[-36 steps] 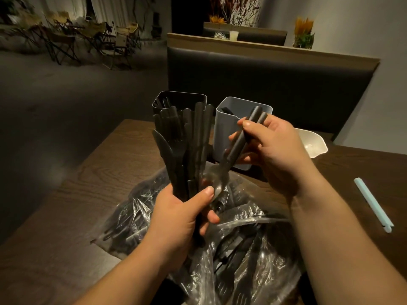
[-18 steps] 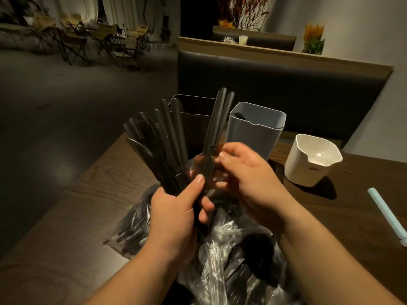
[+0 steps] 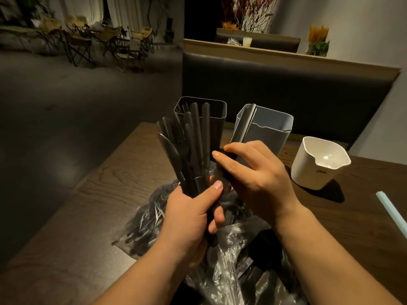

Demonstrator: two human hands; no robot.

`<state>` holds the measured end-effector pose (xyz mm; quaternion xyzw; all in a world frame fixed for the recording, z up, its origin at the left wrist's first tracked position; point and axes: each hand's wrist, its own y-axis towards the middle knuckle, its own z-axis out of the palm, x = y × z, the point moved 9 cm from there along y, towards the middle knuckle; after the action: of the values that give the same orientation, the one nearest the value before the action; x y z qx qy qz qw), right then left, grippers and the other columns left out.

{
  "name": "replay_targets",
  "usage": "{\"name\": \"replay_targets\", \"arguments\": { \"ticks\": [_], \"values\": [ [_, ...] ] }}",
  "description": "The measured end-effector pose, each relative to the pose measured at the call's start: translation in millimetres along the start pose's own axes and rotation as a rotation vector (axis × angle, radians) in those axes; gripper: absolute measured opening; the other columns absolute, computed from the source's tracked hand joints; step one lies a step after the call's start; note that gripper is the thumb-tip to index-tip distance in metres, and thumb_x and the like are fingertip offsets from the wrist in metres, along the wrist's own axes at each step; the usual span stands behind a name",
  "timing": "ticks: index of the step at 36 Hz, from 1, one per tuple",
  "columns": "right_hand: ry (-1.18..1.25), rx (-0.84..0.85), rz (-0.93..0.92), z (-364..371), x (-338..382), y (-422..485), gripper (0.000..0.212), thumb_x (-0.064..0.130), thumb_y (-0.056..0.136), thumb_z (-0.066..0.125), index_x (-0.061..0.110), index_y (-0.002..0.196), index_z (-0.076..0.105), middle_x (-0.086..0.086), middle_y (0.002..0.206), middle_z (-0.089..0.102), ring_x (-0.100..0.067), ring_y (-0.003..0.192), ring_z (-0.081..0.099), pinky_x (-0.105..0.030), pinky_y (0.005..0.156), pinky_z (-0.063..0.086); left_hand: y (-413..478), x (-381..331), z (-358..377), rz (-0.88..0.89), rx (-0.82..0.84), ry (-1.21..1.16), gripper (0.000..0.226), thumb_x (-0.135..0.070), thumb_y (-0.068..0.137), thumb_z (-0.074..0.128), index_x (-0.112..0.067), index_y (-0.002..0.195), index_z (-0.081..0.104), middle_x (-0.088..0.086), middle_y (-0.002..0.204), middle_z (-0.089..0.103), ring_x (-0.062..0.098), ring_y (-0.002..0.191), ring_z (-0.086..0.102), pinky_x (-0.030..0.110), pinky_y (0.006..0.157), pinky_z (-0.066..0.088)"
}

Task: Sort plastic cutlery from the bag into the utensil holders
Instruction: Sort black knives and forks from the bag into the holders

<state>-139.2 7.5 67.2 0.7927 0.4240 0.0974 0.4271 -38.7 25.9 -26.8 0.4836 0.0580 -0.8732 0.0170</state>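
My left hand grips a fanned bunch of black plastic cutlery by its lower end, handles pointing up, above the clear plastic bag of more black cutlery. My right hand pinches two black pieces that slant up in front of the grey holder. The black holder stands behind the bunch with some cutlery in it. The white holder sits to the right.
A wooden table carries everything; its left edge drops to the floor. A pale blue stick lies at the far right. A dark padded bench back runs behind the holders.
My right hand has pulled its two pieces away from the bunch toward the right, in front of the grey holder. The bunch in my left hand has swung more upright.
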Motion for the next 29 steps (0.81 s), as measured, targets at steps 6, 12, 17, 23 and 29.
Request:
{"name": "replay_targets", "arguments": {
  "ticks": [6, 12, 17, 23, 29],
  "values": [
    [-0.007, -0.013, -0.07, 4, -2, 13, 0.018, 0.006, 0.095, 0.066, -0.003, 0.109, 0.073, -0.022, 0.108, 0.069, -0.034, 0.089, 0.066, -0.043, 0.075, 0.054, -1, -9, 6, 0.014, 0.056, -0.056, 0.022, -0.034, 0.082, 0.069, -0.012, 0.084, 0.071, 0.014, 0.051, 0.048, 0.015, 0.035, 0.033, 0.02, 0.037, 0.032],
    [0.134, -0.262, 0.116, -21, -42, 34, 0.022, 0.005, 0.097, 0.058, -0.006, 0.11, 0.071, -0.021, 0.11, 0.069, -0.03, 0.104, 0.066, -0.035, 0.098, 0.052, 0, -21, -1, 0.118, -0.047, -0.061, 0.03, -0.039, 0.083, 0.063, -0.01, 0.085, 0.069, 0.013, 0.072, 0.065, 0.016, 0.038, 0.037, 0.022, 0.037, 0.035],
    [0.716, -0.423, 0.686, -10, -102, 66, 0.015, 0.012, 0.096, 0.063, 0.016, 0.11, 0.068, -0.002, 0.112, 0.07, -0.014, 0.109, 0.067, -0.021, 0.093, 0.052, 3, -18, -9, 0.118, -0.12, 0.045, 0.029, -0.04, 0.084, 0.064, -0.026, 0.062, 0.074, 0.009, 0.059, 0.059, 0.019, 0.043, 0.038, 0.021, 0.039, 0.036],
    [0.748, -0.03, 0.994, 63, -129, 76, 0.013, 0.025, 0.094, 0.068, 0.02, 0.106, 0.068, 0.001, 0.11, 0.069, -0.011, 0.106, 0.065, -0.025, 0.092, 0.054, 4, -15, -14, 0.064, -0.145, 0.0, 0.032, -0.037, 0.08, 0.068, -0.005, 0.084, 0.061, 0.006, 0.063, 0.057, 0.015, 0.044, 0.046, 0.02, 0.036, 0.035],
    [0.62, 0.213, 0.983, 91, -126, 79, 0.027, 0.021, 0.09, 0.071, 0.012, 0.116, 0.069, -0.002, 0.109, 0.068, -0.014, 0.104, 0.063, -0.027, 0.089, 0.054, 7, -11, -17, 0.022, -0.147, 0.031, 0.029, -0.031, 0.092, 0.067, -0.008, 0.078, 0.056, 0.008, 0.064, 0.054, 0.016, 0.045, 0.046, 0.021, 0.037, 0.035]
  ]
}}
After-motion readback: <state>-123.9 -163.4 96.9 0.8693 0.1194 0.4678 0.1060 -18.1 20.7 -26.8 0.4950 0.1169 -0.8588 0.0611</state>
